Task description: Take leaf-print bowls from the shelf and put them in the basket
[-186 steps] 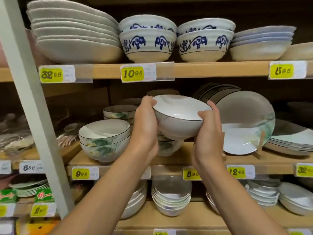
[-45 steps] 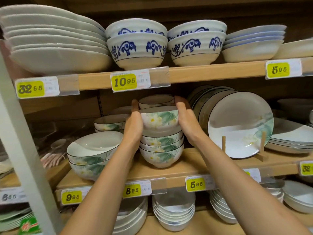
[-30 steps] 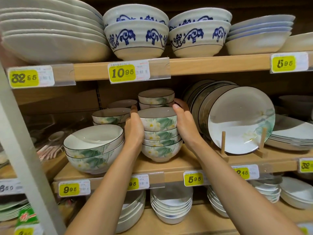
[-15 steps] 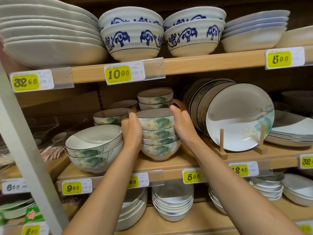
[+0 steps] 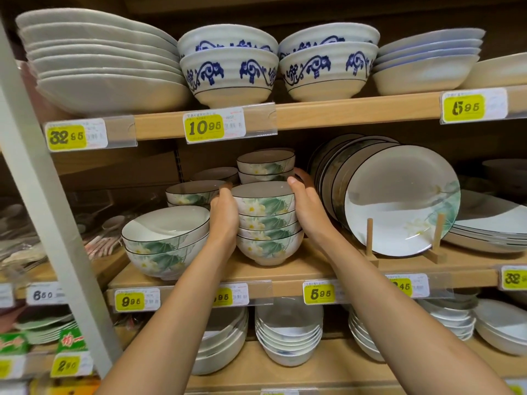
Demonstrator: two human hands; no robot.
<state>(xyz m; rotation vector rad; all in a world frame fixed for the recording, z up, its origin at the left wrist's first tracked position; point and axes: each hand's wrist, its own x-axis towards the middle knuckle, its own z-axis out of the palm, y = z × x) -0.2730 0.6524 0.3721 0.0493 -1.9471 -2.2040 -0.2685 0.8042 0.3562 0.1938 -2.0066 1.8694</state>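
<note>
Since half a second ago little has changed: both hands still clasp the stack (image 5: pixel 268 223) of leaf-print bowls on the middle shelf (image 5: pixel 285 269), and the top bowl has settled level on it. The left hand (image 5: pixel 225 220) presses the stack's left side, the right hand (image 5: pixel 306 212) its right, fingers (image 5: pixel 293 182) together and curved against the top bowl's rim. Left of the stack sit two wider bowls (image 5: pixel 165 243); right of it, plates (image 5: pixel 399 201) lean on a wooden rack (image 5: pixel 370 246). Blue-patterned bowls (image 5: pixel 228 72) stand on the shelf above. Yellow price tags (image 5: pixel 204 128) line the wooden shelf edges.
</note>
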